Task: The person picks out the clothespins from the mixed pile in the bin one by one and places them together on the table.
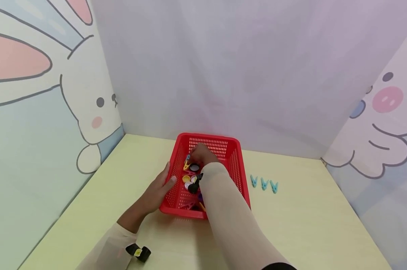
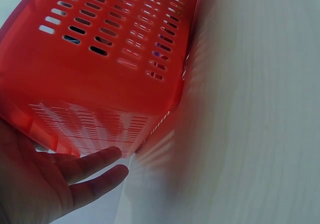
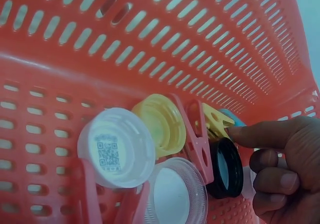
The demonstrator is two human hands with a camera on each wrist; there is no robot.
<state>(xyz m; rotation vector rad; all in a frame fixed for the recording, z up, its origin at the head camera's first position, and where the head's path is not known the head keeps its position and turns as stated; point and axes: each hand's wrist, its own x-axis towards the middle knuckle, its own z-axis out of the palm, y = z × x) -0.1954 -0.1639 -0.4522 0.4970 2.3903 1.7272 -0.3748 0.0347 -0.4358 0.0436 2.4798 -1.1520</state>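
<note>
My left hand point(image 1: 157, 189) holds the left rim of a red plastic basket point(image 1: 236, 150), its thumb over the edge and its fingers along the outside wall. My right hand point(image 1: 203, 153) reaches down inside. In the right wrist view its index finger point(image 3: 265, 133) stretches to a yellow clothespin point(image 3: 216, 121), fingertip right at it, while the other fingers bend in; the thumb is hidden. A blue clothespin point(image 3: 232, 118) peeks out behind the yellow one. Close by lie a black bottle cap point(image 3: 226, 168), a pink clothespin point(image 3: 200, 146), a yellow cap point(image 3: 162, 124) and a white cap point(image 3: 117, 146).
Three light-blue clothespins point(image 1: 264, 183) lie in a row on the pale yellow table point(image 1: 301, 217), right of the basket. Cartoon-printed panels point(image 1: 99, 86) border the table's sides, and a plain pale panel point(image 1: 223, 67) stands along the back.
</note>
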